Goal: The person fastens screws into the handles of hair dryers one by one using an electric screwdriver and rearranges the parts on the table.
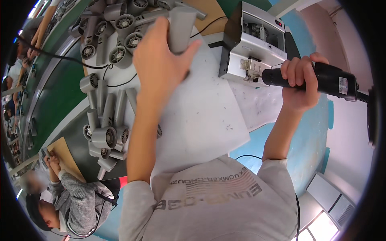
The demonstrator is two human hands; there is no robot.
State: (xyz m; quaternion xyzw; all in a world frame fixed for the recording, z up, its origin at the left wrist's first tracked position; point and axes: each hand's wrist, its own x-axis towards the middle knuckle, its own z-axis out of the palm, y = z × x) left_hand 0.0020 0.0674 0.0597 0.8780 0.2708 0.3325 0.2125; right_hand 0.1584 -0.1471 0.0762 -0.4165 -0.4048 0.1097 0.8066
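My left hand [161, 60] reaches forward and grips the grey handle of a hair dryer body [181, 28] above the white foam mat [209, 116]. My right hand [299, 78] is closed around a black electric screwdriver [321, 78]. Its tip points left into the slot of a grey box-shaped machine [253, 40] with an open front.
Several grey hair dryer bodies [105, 120] lie in piles on the left and at the far end [120, 24]. A black cable [120, 82] runs across the bench. Another person in a grey top [76, 201] works at lower left, and other people sit along a green line [52, 96].
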